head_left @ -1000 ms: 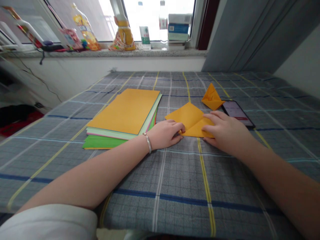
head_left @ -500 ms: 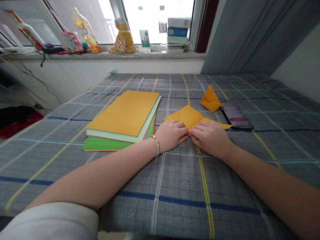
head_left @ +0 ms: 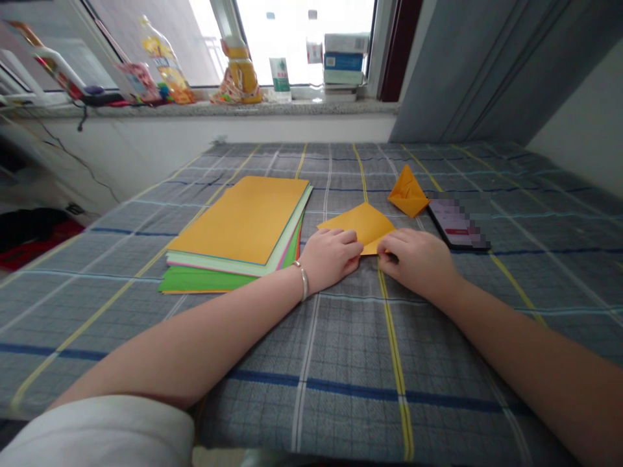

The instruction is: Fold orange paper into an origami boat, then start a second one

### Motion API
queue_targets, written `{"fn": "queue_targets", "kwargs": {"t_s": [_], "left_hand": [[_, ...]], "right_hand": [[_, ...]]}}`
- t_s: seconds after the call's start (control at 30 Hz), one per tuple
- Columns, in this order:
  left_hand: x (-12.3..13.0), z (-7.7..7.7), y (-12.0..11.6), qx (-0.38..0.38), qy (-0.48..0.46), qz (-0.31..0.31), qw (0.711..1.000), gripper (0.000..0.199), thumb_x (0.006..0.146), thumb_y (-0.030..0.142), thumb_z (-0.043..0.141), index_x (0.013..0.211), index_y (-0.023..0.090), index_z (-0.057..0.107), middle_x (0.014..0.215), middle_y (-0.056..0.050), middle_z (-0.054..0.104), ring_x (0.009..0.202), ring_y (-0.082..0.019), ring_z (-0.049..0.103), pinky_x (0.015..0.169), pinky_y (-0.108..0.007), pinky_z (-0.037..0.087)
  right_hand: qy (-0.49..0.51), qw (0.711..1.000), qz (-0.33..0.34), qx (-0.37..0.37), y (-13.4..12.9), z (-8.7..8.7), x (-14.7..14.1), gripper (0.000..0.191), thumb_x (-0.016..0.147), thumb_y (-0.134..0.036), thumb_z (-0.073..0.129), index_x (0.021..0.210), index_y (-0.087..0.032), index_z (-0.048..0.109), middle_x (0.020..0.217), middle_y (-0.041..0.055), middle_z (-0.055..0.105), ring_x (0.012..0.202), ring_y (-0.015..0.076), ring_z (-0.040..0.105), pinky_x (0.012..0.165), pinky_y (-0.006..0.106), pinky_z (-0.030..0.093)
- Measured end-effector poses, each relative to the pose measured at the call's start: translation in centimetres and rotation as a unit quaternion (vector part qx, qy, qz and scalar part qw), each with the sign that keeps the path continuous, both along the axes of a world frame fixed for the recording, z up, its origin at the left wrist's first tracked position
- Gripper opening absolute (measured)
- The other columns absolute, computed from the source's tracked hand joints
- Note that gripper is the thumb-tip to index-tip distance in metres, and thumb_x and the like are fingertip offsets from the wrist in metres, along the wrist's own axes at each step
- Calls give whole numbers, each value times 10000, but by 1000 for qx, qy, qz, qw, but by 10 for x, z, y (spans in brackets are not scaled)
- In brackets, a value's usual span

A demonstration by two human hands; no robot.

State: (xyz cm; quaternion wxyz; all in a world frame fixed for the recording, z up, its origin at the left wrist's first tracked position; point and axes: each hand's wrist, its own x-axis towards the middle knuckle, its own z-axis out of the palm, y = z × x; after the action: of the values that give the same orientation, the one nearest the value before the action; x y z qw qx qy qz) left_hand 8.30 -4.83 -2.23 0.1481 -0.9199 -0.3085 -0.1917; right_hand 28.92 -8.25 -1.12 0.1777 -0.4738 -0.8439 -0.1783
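A folded sheet of orange paper lies on the checked cover, its top corner pointing away from me. My left hand grips its lower left part, and a silver bangle circles that wrist. My right hand holds the lower right part, and the fingertips of both hands nearly meet. The hands hide the sheet's lower edge. Beyond my right hand sits a small folded orange paper piece, not touching either hand. A stack of coloured paper sheets lies just left of my left hand, with orange on top.
A smartphone with a pixelated screen lies to the right of the paper. Everything rests on a grey checked cover. Bottles and boxes stand on the stone window sill behind it, and a grey curtain hangs at the right.
The sheet's right corner, which stuck out past my right hand, no longer shows, and the sheet looks narrower. My right hand has shifted slightly back and to the right.
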Motion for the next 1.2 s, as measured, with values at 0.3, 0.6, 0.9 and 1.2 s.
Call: {"fn": "queue_targets", "kwargs": {"t_s": [0.3, 0.6, 0.9, 1.2], "left_hand": [[-4, -2, 5, -71, -45, 33, 996, 156, 875, 233, 523, 777, 189, 635, 853, -35, 627, 784, -155, 604, 645, -259, 443], [-5, -2, 6, -110, -67, 33, 991, 135, 857, 216, 533, 767, 186, 629, 860, -40, 614, 788, -161, 600, 676, -265, 461], [-8, -2, 9, -114, -87, 54, 988, 78, 810, 200, 551, 744, 186, 591, 837, -37, 600, 754, -166, 581, 679, -282, 460], [-5, 0, 6, -93, -80, 54, 991, 63, 780, 178, 542, 812, 195, 594, 843, -35, 625, 765, -183, 590, 678, -299, 442]], "right_hand": [[42, 999, -12, -30, 13, 17, 33, 96, 760, -230, 556, 715, -219, 641, 836, 49, 726, 859, 240, 636, 793, 364, 420], [42, 997, -46, -55, 17, 28, 54, 95, 745, -271, 560, 742, -233, 647, 809, 33, 713, 803, 237, 639, 731, 366, 437], [122, 985, -114, -45, 17, 26, 62, 116, 793, -260, 543, 854, -235, 638, 878, 61, 711, 793, 252, 652, 657, 363, 456], [50, 997, 52, 23, 8, 15, 33, 142, 872, -271, 581, 801, -206, 685, 827, 39, 728, 805, 221, 656, 731, 352, 481]]}}
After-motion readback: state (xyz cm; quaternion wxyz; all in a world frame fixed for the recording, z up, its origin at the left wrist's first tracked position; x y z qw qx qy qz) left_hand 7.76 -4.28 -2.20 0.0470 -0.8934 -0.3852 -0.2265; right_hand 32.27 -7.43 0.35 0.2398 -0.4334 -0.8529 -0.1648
